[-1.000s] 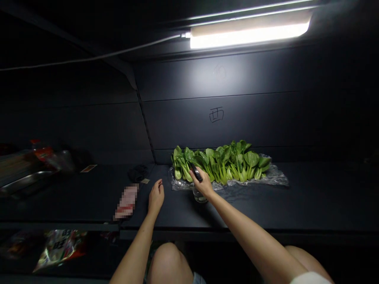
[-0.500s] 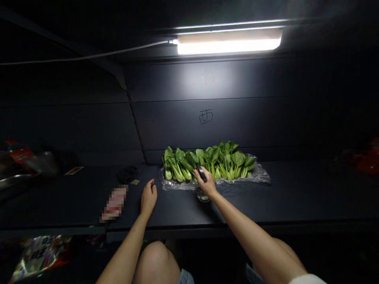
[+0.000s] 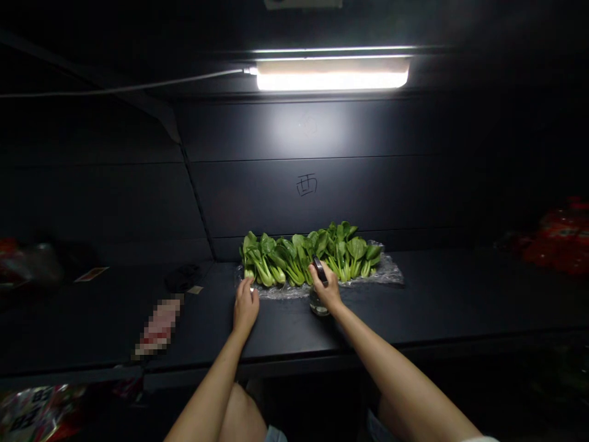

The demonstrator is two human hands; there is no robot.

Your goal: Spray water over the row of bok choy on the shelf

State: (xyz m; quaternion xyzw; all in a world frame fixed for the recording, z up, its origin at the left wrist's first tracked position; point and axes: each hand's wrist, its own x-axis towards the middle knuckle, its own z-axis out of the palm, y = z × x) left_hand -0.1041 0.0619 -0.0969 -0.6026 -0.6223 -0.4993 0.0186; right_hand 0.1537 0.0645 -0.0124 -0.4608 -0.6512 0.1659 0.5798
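A row of green bok choy (image 3: 294, 261) lies side by side, leaves toward the back, on crumpled clear plastic film (image 3: 389, 270). My right hand (image 3: 327, 290) is closed around the neck of a clear spray bottle with a black trigger head (image 3: 319, 270), standing in front of the row's middle. The lower part of the bottle (image 3: 318, 306) shows below my fingers. At the left end of the row rests my left hand (image 3: 246, 307), fingers loosely bent and slightly apart. Its fingertips reach the film's front edge, close to the leftmost stalks, and no held thing shows in them.
A lit tube lamp (image 3: 331, 80) with a white cable hangs above the dark shelf (image 3: 285, 331). To the left lie a dark cloth-like bundle (image 3: 184, 277), a small card (image 3: 92, 274) and a pixelated item (image 3: 159, 325). Red packages (image 3: 561, 236) stand far right.
My left hand has moved right and up, from bare shelf to the left end of the bok choy. My right hand still grips the spray bottle, now slightly right along the row. The view has shifted.
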